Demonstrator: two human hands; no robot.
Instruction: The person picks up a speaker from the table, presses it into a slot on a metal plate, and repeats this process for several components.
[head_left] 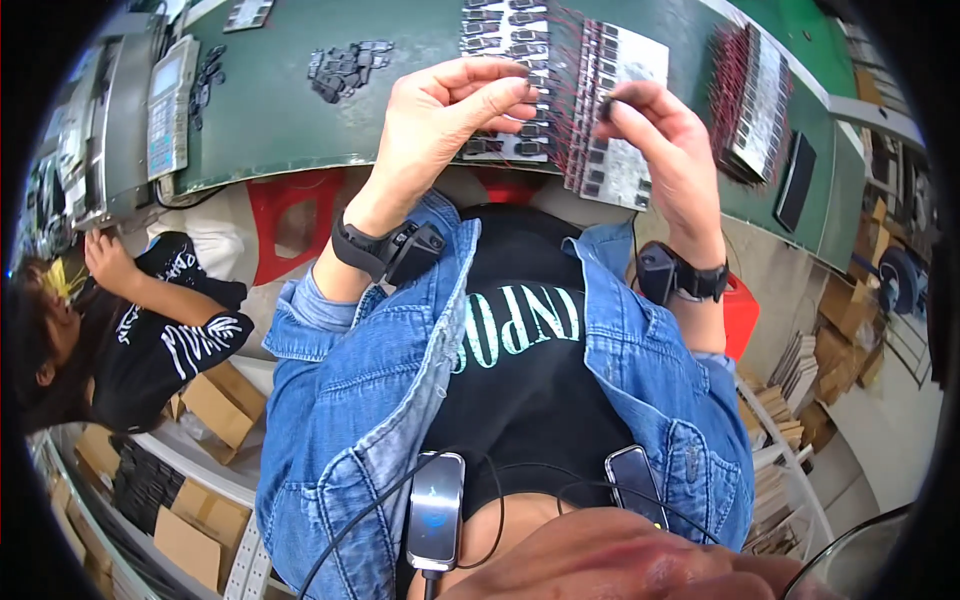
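In the head view, the right hand [680, 160] has thumb and forefinger pinched on what looks like a small dark piece [606, 109] (too small and shaded to identify, or to give a long axis). The left hand [432, 115] has thumb and forefinger drawn close together, but I cannot tell whether anything is between them.

The key relation is sideways: from the dark piece, the left fingertips lie to the left and slightly farther from the body, with a gap between the two hands. The piece is nearest the right hand, and in this view it falls over the pale board [640, 60]. The left fingertips overlap the board of black parts [505, 150] on the left. How high either hand is above the green desk [270, 100] cannot be judged.

Both boards point away from the body along their long axes, side by side, with thin red wires [566, 85] crossing between them. A loose heap of black parts [345, 70] lies left of the left hand; a wired stack of boards [755, 110] sits beyond the right one.
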